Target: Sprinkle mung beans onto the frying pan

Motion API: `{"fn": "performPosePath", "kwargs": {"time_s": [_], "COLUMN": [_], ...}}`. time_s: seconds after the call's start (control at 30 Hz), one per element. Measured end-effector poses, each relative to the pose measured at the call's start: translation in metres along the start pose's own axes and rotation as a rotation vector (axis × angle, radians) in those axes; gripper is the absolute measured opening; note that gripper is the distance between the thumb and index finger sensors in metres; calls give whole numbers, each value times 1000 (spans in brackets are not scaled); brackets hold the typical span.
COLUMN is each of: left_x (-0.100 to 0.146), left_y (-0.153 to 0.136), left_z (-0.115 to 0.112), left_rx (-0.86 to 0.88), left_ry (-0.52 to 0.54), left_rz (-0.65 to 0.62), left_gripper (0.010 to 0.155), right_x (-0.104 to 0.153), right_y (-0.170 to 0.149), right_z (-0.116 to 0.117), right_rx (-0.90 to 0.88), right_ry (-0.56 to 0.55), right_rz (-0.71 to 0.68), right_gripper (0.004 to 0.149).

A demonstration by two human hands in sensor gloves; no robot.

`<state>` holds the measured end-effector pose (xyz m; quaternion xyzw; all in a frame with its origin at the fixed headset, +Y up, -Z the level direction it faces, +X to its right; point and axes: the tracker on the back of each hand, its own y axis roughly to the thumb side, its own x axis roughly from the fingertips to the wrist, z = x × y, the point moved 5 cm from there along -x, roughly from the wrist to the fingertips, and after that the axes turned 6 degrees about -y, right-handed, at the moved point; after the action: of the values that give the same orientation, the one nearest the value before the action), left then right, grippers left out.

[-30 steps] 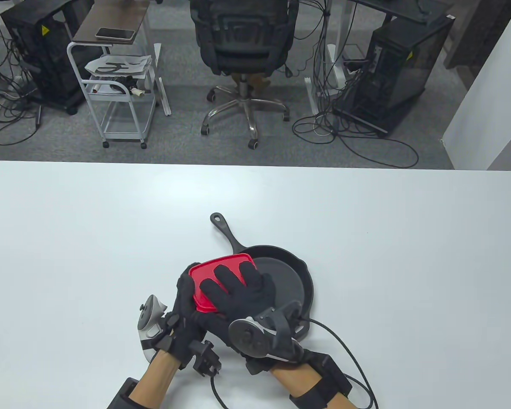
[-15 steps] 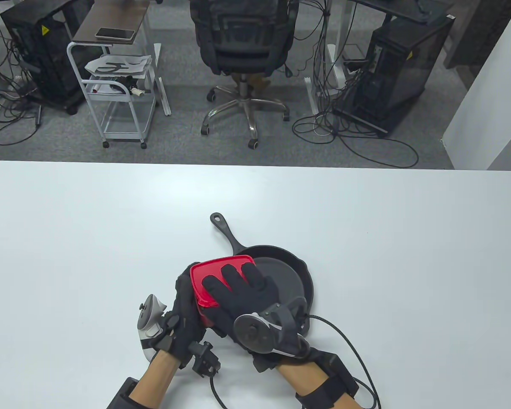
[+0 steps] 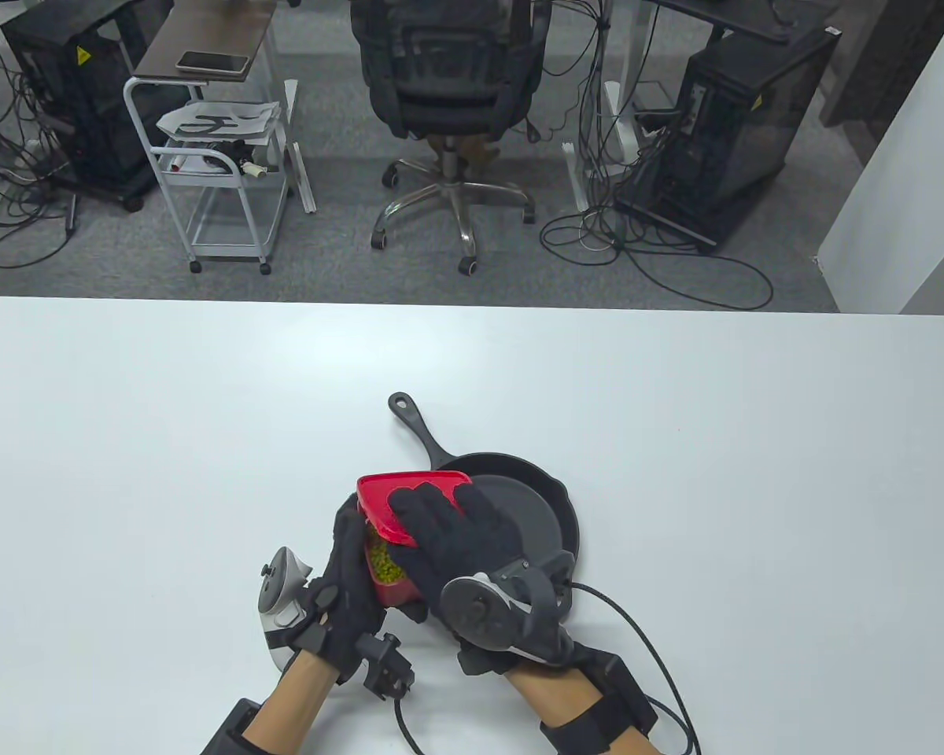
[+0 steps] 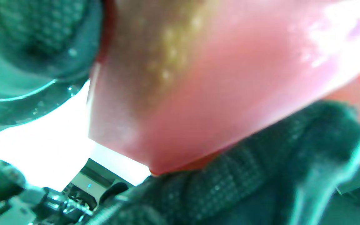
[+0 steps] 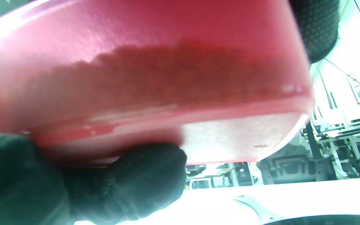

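A black cast-iron frying pan (image 3: 535, 503) lies on the white table, handle pointing up-left. At its left rim my left hand (image 3: 346, 582) grips a red plastic container (image 3: 389, 594) with green mung beans (image 3: 383, 562) showing inside. My right hand (image 3: 448, 527) holds the red lid (image 3: 409, 491) and has it lifted at the near-left edge, tilted off the container. The container fills the left wrist view (image 4: 205, 84), and in the right wrist view (image 5: 142, 78) the beans show darkly through its red wall.
The white table (image 3: 755, 472) stretches out on all sides of the pan. A black cable (image 3: 645, 653) runs from my right wrist across the table's near right. An office chair (image 3: 448, 94), a cart (image 3: 220, 157) and computer towers stand beyond the far edge.
My right hand has lifted the lid's near-left edge off the container, uncovering the mung beans. Both hands have shifted slightly right.
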<state>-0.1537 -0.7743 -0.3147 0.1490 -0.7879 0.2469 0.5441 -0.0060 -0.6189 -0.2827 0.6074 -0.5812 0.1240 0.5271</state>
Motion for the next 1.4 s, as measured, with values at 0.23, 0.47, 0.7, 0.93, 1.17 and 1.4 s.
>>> {"fn": "performPosePath", "kwargs": {"time_s": [0.23,0.47,0.7,0.93,1.17,1.4], "left_x": [-1,-3,-4,-5,-5,-6], "left_y": [5,6,7,6,7,7], "left_z": [15,23,36,40,47,53], "left_rx": [-79,-101,-91,-98,-105,-78], "left_ry": [44,49,76,92,96,98], "left_rz": [9,21,42,70,80,82], "left_gripper": [79,74,72,71,70,70], "right_x": [-4,-10,14,57,92,96], "right_y": [-10,-57,-153,-242,-284,-282], "right_z": [-3,-27,-30,-6,24,40], "right_rx": [-99,-143,168,376,533,519], "right_ry": [36,54,126,316,502,686], "right_rz": [54,184,340,508,590,618], "right_gripper": [54,54,54,55,57,65]}}
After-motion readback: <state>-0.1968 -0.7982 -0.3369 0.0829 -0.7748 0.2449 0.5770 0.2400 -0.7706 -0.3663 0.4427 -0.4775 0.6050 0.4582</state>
